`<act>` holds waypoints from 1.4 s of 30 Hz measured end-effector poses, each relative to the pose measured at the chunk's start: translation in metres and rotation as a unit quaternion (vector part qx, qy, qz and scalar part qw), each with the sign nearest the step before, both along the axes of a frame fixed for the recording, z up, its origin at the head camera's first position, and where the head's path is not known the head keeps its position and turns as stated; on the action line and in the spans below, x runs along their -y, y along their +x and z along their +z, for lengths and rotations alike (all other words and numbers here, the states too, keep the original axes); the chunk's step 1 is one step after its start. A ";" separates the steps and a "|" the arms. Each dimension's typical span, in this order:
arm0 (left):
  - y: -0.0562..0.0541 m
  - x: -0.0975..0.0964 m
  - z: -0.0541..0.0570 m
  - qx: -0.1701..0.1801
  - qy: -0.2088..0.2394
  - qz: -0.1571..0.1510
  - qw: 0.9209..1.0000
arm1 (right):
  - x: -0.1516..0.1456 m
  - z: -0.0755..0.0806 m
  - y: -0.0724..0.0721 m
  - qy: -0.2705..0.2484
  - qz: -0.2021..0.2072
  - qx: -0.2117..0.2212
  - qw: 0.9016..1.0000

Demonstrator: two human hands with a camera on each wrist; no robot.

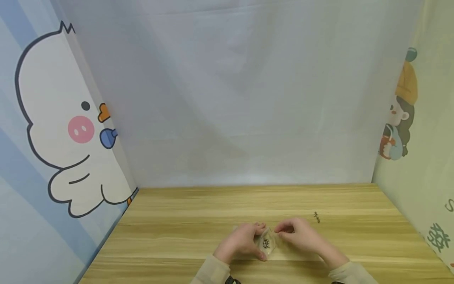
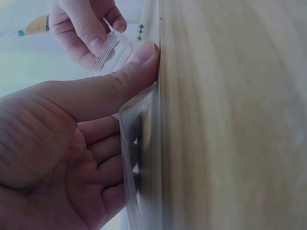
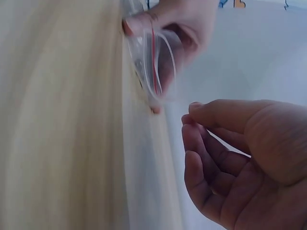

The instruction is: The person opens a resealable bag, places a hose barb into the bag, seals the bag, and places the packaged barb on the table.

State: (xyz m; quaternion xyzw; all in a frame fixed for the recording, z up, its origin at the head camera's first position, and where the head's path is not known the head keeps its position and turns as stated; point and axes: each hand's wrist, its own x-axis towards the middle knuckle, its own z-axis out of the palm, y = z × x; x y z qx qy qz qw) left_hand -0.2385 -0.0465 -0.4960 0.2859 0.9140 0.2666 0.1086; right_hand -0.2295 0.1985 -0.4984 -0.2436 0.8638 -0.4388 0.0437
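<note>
My left hand grips a small clear zip bag low over the table, thumb on the near side. Inside the bag lies a cluster of small dark metal pieces, apparently screws. In the right wrist view the bag's mouth, with a red zip line, gapes toward my right hand. That hand's thumb and index fingertip meet close beside the rim. Whether something tiny sits between them, or they touch the bag's edge, I cannot tell. More small dark metal pieces lie beyond the right hand.
The wood-grain table stretches out around both hands. A pale grey sheet hangs at its back edge. Printed cartoon panels stand at the left and right.
</note>
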 end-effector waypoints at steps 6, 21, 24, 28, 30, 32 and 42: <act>0.001 0.000 0.000 -0.007 0.001 0.003 1.000 | -0.030 -0.001 -0.011 0.011 -0.027 -0.008 1.000; 0.001 0.001 0.001 -0.009 -0.003 0.006 1.000 | -0.108 0.001 -0.024 0.050 -0.114 -0.014 0.992; 0.001 0.001 0.000 -0.008 -0.001 0.009 1.000 | -0.119 -0.004 -0.026 0.059 -0.114 -0.018 0.992; 0.001 0.000 0.000 -0.009 0.000 0.008 1.000 | -0.128 -0.009 -0.027 0.070 -0.114 -0.007 0.991; 0.002 0.000 0.001 -0.005 0.004 0.009 1.000 | -0.130 -0.009 -0.027 0.070 -0.114 0.005 0.991; 0.002 -0.001 0.001 -0.003 0.005 0.011 1.000 | -0.131 -0.009 -0.027 0.068 -0.113 0.013 0.991; 0.002 -0.001 -0.001 -0.008 0.002 0.007 1.000 | -0.126 -0.008 -0.025 0.063 -0.120 0.041 0.990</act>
